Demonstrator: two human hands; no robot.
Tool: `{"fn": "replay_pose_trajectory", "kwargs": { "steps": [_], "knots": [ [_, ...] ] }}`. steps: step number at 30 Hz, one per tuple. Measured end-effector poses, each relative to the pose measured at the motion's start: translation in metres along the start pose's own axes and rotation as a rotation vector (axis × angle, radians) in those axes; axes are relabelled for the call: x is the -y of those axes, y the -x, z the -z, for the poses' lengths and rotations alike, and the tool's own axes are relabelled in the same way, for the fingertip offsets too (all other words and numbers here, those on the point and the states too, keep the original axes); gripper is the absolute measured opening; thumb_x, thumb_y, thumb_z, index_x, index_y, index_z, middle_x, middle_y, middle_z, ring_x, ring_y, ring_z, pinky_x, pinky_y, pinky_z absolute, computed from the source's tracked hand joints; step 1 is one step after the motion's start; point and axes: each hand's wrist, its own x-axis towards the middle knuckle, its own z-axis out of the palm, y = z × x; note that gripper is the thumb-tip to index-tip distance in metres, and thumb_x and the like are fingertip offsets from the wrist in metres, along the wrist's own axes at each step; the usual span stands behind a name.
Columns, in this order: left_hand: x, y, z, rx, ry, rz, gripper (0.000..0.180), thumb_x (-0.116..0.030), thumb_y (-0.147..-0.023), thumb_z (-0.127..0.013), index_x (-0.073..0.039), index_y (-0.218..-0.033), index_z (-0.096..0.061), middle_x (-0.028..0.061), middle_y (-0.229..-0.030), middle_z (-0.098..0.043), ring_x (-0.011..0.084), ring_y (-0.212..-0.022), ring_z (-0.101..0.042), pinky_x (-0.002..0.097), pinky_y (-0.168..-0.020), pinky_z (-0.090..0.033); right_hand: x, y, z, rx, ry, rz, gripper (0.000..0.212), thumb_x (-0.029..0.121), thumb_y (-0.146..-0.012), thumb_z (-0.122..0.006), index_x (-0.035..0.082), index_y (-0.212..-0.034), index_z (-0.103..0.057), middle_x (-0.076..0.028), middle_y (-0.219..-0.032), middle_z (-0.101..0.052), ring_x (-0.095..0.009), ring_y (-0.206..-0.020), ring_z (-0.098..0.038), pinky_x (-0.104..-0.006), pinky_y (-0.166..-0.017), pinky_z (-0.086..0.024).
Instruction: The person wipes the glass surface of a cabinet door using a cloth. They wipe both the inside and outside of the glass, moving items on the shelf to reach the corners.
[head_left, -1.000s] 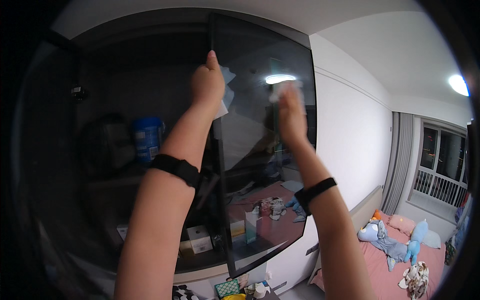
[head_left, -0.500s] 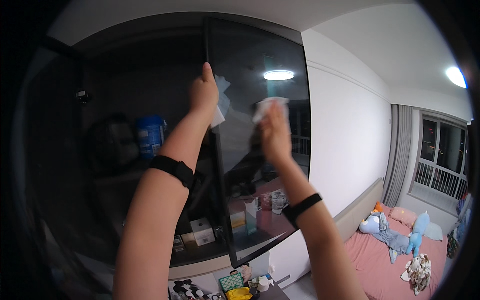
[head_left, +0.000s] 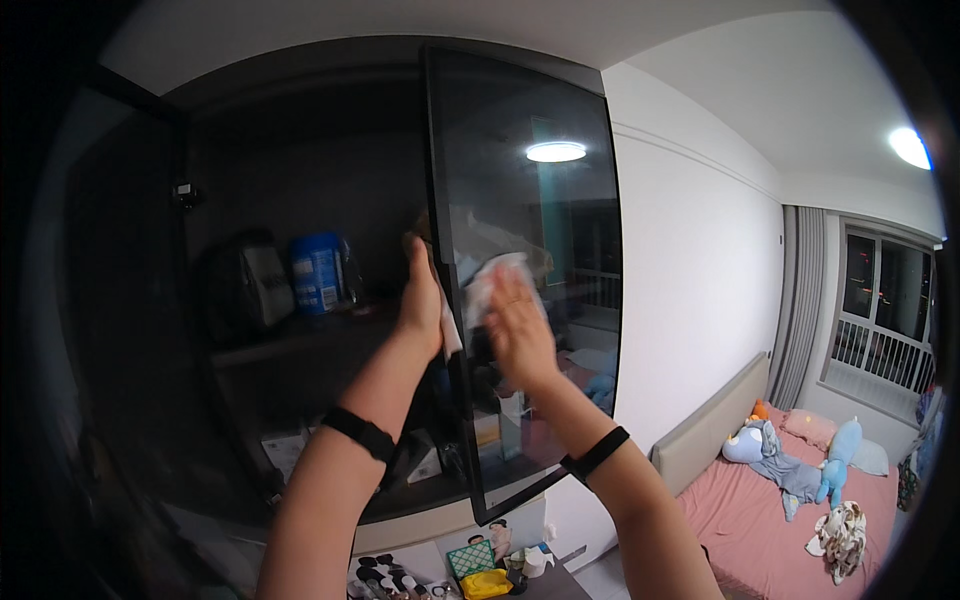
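A dark-framed glass cabinet door (head_left: 540, 400) stands swung open in front of me. My right hand (head_left: 520, 330), its fingers stretched out, presses a white wipe (head_left: 482, 288) flat on the near face of the glass. At the door's left edge is my left hand (head_left: 424, 300), thumb upward, its other fingers mostly hidden behind the frame. A second white wipe (head_left: 451, 325) shows beside its palm, held against the door's other face. Both forearms reach up from below, each with a black band.
Inside the dark cabinet (head_left: 300, 350) are a blue canister (head_left: 317, 275), a dark bag (head_left: 262, 280) and boxes on the lower shelf. Below lies a cluttered tabletop with a yellow packet (head_left: 487, 584). At right is a pink bed (head_left: 740, 520) with plush toys.
Both hands have moved down along the door. My right hand with its wipe has also shifted left, toward the door's left edge. More of the cabinet's inside shows at left.
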Motion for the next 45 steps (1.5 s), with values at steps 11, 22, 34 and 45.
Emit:
{"fn": "replay_pose_trajectory", "kwargs": {
  "steps": [11,22,34,45],
  "knots": [
    [0.060,0.067,-0.006,-0.314,-0.327,0.017,0.073,-0.058,-0.092,-0.025,0.005,-0.098,-0.059,0.0139,-0.090,-0.061,0.0249,-0.082,-0.056,0.0304,-0.077,-0.042,-0.095,0.041,0.009,-0.349,-0.120,-0.670,0.046,0.022,-0.094,-0.037,-0.001,-0.134,-0.034,-0.019,-0.141,-0.030,-0.038,-0.131,-0.025,-0.0384,-0.109,-0.018],
    [0.060,0.074,-0.003,-0.289,-0.599,-0.333,0.052,-0.043,-0.093,-0.037,0.004,-0.079,-0.055,0.0167,-0.074,-0.057,0.0266,-0.071,-0.053,0.0332,-0.069,-0.039,-0.095,-0.010,0.026,-0.272,-0.090,-0.515,0.044,0.022,-0.095,-0.034,0.002,-0.134,-0.035,-0.021,-0.140,-0.030,-0.036,-0.132,-0.025,-0.0392,-0.108,-0.021],
    [0.048,0.082,-0.002,-0.220,-0.550,-0.347,0.052,-0.049,-0.088,-0.049,0.002,-0.086,-0.056,0.0082,-0.074,-0.055,0.0158,-0.071,-0.051,0.0280,-0.067,-0.040,-0.055,0.015,-0.003,-0.214,-0.051,-0.411,0.049,0.029,-0.096,-0.033,0.005,-0.138,-0.029,-0.019,-0.144,-0.024,-0.034,-0.135,-0.018,-0.0392,-0.110,-0.012],
    [0.059,0.083,-0.027,-0.172,-0.474,-0.358,0.043,-0.044,-0.084,-0.059,-0.001,-0.086,-0.057,0.0024,-0.072,-0.055,0.0108,-0.066,-0.049,0.0248,-0.062,-0.038,-0.170,0.033,0.012,-0.251,0.378,-0.429,0.041,0.019,-0.096,-0.032,0.001,-0.132,-0.036,-0.025,-0.138,-0.031,-0.037,-0.132,-0.024,-0.0431,-0.109,-0.018]
  ]
}}
